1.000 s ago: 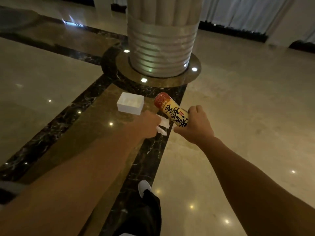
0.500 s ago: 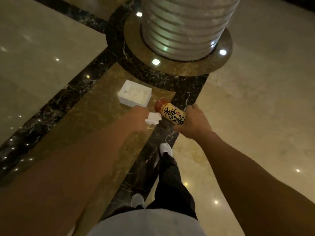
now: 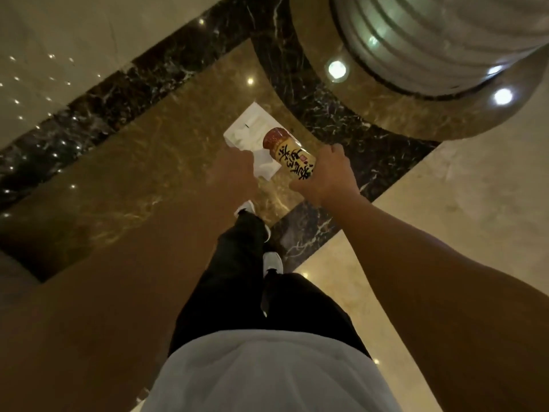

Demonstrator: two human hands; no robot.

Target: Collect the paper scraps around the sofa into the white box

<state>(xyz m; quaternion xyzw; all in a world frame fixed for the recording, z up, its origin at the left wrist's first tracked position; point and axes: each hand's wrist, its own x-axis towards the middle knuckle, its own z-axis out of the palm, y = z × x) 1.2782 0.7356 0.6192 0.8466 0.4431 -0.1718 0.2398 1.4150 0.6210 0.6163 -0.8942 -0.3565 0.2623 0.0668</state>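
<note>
While I lean over the floor (image 3: 124, 162), the white box (image 3: 252, 126) sits on the brown marble just ahead of both my hands, its open top facing up and its near side covered by them. Crumpled white paper scraps (image 3: 264, 166) are pinched in my left hand (image 3: 237, 162), fingers closed around them, right over the near edge of the box. Just beside it, my right hand (image 3: 325, 176) is wrapped around a bottle (image 3: 289, 153) with a yellow label and a red cap; the bottle points up and left, so its cap overlaps the box's right side. Whether the paper touches the box I cannot tell. Below my hands are my black trousers (image 3: 237, 278) and white shoes (image 3: 273, 261). Beyond the box stands a ribbed column (image 3: 445, 34) on a round base with small lights.
</note>
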